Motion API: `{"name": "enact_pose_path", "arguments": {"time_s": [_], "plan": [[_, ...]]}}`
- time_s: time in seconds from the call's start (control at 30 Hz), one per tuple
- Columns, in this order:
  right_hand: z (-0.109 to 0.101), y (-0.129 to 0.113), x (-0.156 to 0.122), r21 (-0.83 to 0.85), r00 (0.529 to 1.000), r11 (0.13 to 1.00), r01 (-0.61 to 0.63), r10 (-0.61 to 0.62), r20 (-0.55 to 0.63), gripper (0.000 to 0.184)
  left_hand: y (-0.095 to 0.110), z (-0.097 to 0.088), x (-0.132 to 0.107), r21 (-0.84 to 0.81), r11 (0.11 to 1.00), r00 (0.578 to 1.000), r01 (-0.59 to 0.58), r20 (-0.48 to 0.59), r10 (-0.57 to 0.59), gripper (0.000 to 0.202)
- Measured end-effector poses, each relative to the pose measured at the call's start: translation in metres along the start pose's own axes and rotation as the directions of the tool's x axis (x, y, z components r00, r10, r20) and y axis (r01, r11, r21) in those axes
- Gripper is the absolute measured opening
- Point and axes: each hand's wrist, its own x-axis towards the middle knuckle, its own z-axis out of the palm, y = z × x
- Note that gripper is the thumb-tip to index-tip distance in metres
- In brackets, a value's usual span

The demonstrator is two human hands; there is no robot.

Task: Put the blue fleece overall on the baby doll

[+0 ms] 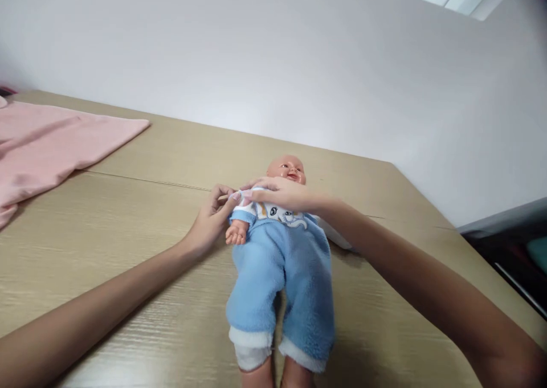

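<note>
A baby doll (287,170) lies on its back on the wooden table (128,228), head away from me, legs toward me. It wears a blue fleece romper (282,262) with white cuffs and a white printed chest. My left hand (212,214) pinches the romper at the doll's shoulder, just above its small bare arm. My right hand (277,193) reaches across the doll's upper chest under the chin, its fingers closed on the same bit of fabric at the shoulder.
A pink cloth (47,143) lies spread at the table's far left. A white wall runs behind the table. At the right, beyond the table's edge, stands a dark surface (508,251). Something white (337,237) shows under my right forearm.
</note>
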Motion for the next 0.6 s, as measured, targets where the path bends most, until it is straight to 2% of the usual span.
{"name": "enact_pose_path", "arguments": {"time_s": [0.07, 0.17, 0.3, 0.4, 0.5, 0.6], "plan": [[0.011, -0.005, -0.006, -0.126, 0.981, 0.983, -0.134, 0.114, -0.156, 0.027, 0.000, 0.000, 0.002, -0.011, 0.999, 0.999, 0.039, -0.003, -0.039, 0.048], [0.024, -0.004, -0.002, -0.232, 0.939, 0.943, -0.237, 0.162, -0.303, 0.028, 0.000, 0.000, 0.009, -0.029, 0.994, 0.994, 0.109, -0.016, -0.109, 0.057], [0.025, 0.010, 0.015, -0.212, 0.931, 0.939, -0.271, 0.199, -0.308, 0.021, -0.007, 0.002, 0.023, -0.057, 0.966, 0.967, 0.252, 0.038, -0.250, 0.068], [0.024, 0.019, 0.025, -0.202, 0.927, 0.938, -0.282, 0.213, -0.308, 0.019, -0.012, 0.003, 0.033, -0.062, 0.938, 0.937, 0.342, 0.095, -0.335, 0.067], [0.025, 0.020, 0.026, -0.211, 0.922, 0.935, -0.285, 0.208, -0.326, 0.017, -0.013, 0.003, 0.038, -0.048, 0.932, 0.927, 0.359, 0.134, -0.350, 0.062], [0.030, 0.015, 0.021, -0.231, 0.923, 0.937, -0.263, 0.175, -0.343, 0.014, -0.008, 0.002, 0.039, -0.018, 0.950, 0.941, 0.311, 0.149, -0.305, 0.060]]}}
